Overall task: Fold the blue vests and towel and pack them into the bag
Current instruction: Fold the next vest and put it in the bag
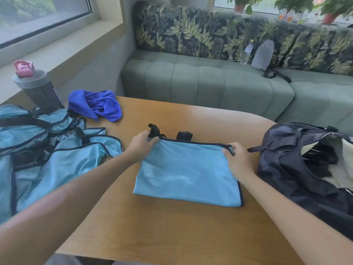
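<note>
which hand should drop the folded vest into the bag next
Probably the right hand. It already pinches the folded vest at its far right corner, right beside the open bag. The left hand grips the far left corner, away from the bag.

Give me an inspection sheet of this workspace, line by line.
Surface: wooden table.
Job's things: folded vest at centre; unfolded vests piled left; blue towel crumpled at far left; dark bag open at right.
Clutter: shaker bottle with pink cap.
Hands: left hand and right hand pinch the folded vest's far corners.
Cables: nothing seen.
Surroundings: green sofa, water bottle, potted plants.
</note>
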`<act>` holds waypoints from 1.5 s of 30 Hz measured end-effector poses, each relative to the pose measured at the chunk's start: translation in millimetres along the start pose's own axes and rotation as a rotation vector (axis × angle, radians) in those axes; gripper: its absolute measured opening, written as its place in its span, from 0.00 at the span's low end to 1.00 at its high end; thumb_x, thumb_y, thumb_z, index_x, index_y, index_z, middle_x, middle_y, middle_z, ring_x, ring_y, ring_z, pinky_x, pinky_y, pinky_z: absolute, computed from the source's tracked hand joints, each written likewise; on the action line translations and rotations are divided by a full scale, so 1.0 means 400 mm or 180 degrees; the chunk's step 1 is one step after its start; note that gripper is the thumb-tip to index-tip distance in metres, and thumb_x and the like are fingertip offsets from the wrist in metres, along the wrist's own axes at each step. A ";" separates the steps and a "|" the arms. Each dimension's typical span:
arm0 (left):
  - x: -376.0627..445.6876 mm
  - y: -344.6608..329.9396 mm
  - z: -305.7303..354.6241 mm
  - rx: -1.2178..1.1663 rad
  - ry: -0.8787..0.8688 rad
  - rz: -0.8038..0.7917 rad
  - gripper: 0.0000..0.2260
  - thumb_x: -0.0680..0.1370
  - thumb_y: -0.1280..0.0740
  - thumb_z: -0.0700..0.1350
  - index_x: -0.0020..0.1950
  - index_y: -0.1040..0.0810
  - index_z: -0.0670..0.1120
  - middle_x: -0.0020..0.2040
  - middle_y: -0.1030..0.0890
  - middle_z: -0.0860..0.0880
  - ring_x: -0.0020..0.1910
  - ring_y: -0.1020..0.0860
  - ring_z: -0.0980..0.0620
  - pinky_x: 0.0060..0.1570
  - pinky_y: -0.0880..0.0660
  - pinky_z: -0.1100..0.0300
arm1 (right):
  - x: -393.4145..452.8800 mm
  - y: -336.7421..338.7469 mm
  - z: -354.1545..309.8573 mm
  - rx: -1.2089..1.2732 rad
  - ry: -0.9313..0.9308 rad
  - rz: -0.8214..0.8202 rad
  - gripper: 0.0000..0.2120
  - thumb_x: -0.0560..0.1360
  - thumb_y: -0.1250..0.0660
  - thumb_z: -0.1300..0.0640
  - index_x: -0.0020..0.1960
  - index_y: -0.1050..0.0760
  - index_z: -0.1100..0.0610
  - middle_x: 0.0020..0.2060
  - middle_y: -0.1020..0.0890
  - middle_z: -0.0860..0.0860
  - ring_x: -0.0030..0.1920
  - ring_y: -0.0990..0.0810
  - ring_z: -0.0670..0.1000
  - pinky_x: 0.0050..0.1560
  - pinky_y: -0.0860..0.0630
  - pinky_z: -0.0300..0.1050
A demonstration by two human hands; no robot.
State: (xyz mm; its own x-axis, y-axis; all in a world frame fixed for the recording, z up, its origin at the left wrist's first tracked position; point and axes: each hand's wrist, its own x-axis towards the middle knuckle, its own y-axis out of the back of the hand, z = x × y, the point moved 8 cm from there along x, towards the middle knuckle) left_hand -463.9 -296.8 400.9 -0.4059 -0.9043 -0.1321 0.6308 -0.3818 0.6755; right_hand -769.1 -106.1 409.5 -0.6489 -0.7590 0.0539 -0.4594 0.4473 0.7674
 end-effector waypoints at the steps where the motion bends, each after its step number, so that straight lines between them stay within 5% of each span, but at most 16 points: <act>1: 0.004 -0.004 -0.007 0.0186 0.0051 0.0091 0.16 0.83 0.35 0.54 0.68 0.26 0.49 0.44 0.23 0.52 0.44 0.22 0.50 0.39 0.29 0.54 | 0.004 -0.020 0.018 0.0042 -0.0116 -0.0084 0.06 0.81 0.35 0.48 0.56 0.27 0.49 0.46 0.19 0.49 0.43 0.21 0.52 0.36 0.28 0.48; 4: -0.050 0.003 0.014 0.0777 -0.0220 0.0757 0.15 0.81 0.33 0.49 0.66 0.29 0.46 0.56 0.24 0.47 0.55 0.25 0.45 0.51 0.27 0.51 | -0.021 -0.031 0.004 -0.0410 0.0133 0.0196 0.18 0.79 0.32 0.53 0.67 0.29 0.55 0.61 0.23 0.53 0.60 0.27 0.57 0.59 0.26 0.55; 7: -0.171 -0.018 0.054 0.0908 -0.0579 0.1213 0.16 0.80 0.31 0.45 0.66 0.28 0.43 0.59 0.26 0.46 0.57 0.28 0.44 0.58 0.29 0.52 | -0.081 -0.059 -0.111 -0.0811 0.1186 0.0312 0.18 0.79 0.33 0.57 0.68 0.28 0.56 0.65 0.26 0.51 0.65 0.30 0.55 0.67 0.31 0.53; 12: -0.284 -0.174 0.000 0.1708 -0.0604 0.0746 0.29 0.80 0.37 0.54 0.75 0.31 0.36 0.74 0.28 0.38 0.72 0.29 0.38 0.70 0.31 0.45 | -0.161 -0.280 -0.310 -0.0849 0.2903 -0.1030 0.18 0.81 0.43 0.59 0.67 0.23 0.58 0.65 0.20 0.53 0.67 0.25 0.57 0.69 0.28 0.57; 17: -0.265 -0.179 -0.076 0.2121 -0.0889 0.0396 0.35 0.82 0.49 0.62 0.79 0.36 0.37 0.79 0.34 0.40 0.78 0.35 0.43 0.75 0.46 0.50 | -0.096 -0.391 -0.359 -0.2207 0.3785 -0.1512 0.30 0.82 0.55 0.42 0.79 0.36 0.53 0.79 0.37 0.51 0.79 0.40 0.51 0.79 0.43 0.52; 20: -0.205 -0.137 -0.114 0.2429 -0.1518 -0.0122 0.36 0.84 0.56 0.66 0.82 0.40 0.43 0.82 0.39 0.45 0.81 0.44 0.47 0.78 0.54 0.53 | -0.058 -0.366 -0.320 -0.2445 0.3766 -0.1705 0.33 0.82 0.58 0.37 0.82 0.43 0.51 0.82 0.45 0.50 0.81 0.48 0.48 0.80 0.50 0.50; 25: -0.098 -0.068 -0.127 0.2972 -0.2023 -0.0561 0.36 0.81 0.55 0.70 0.84 0.48 0.51 0.84 0.48 0.48 0.82 0.56 0.48 0.78 0.64 0.53 | -0.105 -0.312 -0.201 -0.1734 0.2787 -0.1918 0.37 0.81 0.60 0.32 0.83 0.50 0.52 0.83 0.52 0.50 0.82 0.56 0.48 0.80 0.50 0.51; 30: -0.179 -0.079 -0.014 0.2680 -0.2375 -0.0305 0.30 0.81 0.47 0.60 0.79 0.34 0.47 0.80 0.35 0.47 0.80 0.41 0.47 0.76 0.48 0.52 | -0.220 -0.259 -0.122 -0.1529 0.1875 -0.1860 0.35 0.84 0.50 0.37 0.83 0.58 0.50 0.81 0.63 0.46 0.79 0.69 0.43 0.81 0.57 0.51; 34: -0.430 -0.110 -0.016 0.1978 -0.2717 -0.0709 0.24 0.85 0.45 0.54 0.80 0.36 0.49 0.81 0.37 0.50 0.81 0.42 0.48 0.77 0.42 0.51 | -0.332 -0.170 -0.114 -0.1420 0.2100 -0.1800 0.35 0.83 0.52 0.34 0.83 0.57 0.49 0.81 0.62 0.43 0.78 0.69 0.41 0.81 0.60 0.50; 40: -0.671 -0.147 -0.109 0.2447 -0.2798 -0.1290 0.41 0.80 0.48 0.72 0.84 0.54 0.51 0.84 0.54 0.51 0.83 0.55 0.49 0.81 0.51 0.49 | -0.524 -0.068 -0.040 -0.1396 0.2485 -0.2153 0.41 0.77 0.47 0.26 0.82 0.56 0.43 0.81 0.60 0.39 0.80 0.66 0.44 0.81 0.57 0.50; 43: -0.697 -0.169 -0.118 0.2665 -0.2854 -0.0691 0.33 0.80 0.39 0.53 0.84 0.45 0.48 0.83 0.44 0.48 0.82 0.45 0.45 0.77 0.38 0.46 | -0.582 -0.062 0.006 -0.1552 0.2653 -0.2234 0.49 0.73 0.43 0.22 0.83 0.58 0.45 0.81 0.61 0.41 0.81 0.65 0.46 0.80 0.55 0.49; 45: -0.713 -0.180 -0.106 0.2514 -0.2903 -0.0257 0.30 0.76 0.39 0.42 0.80 0.34 0.46 0.78 0.32 0.47 0.77 0.34 0.41 0.71 0.31 0.44 | -0.609 -0.067 0.024 -0.1584 0.2825 -0.1836 0.46 0.75 0.39 0.27 0.83 0.51 0.49 0.83 0.55 0.45 0.82 0.58 0.50 0.80 0.46 0.52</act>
State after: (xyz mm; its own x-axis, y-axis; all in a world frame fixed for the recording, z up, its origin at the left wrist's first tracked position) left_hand -365.5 -19.5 359.2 -0.9437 -0.2946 0.1508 0.1332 0.0789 0.9879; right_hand -604.5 71.2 369.7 0.3200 -0.9413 -0.1077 -0.1317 -0.1568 0.9788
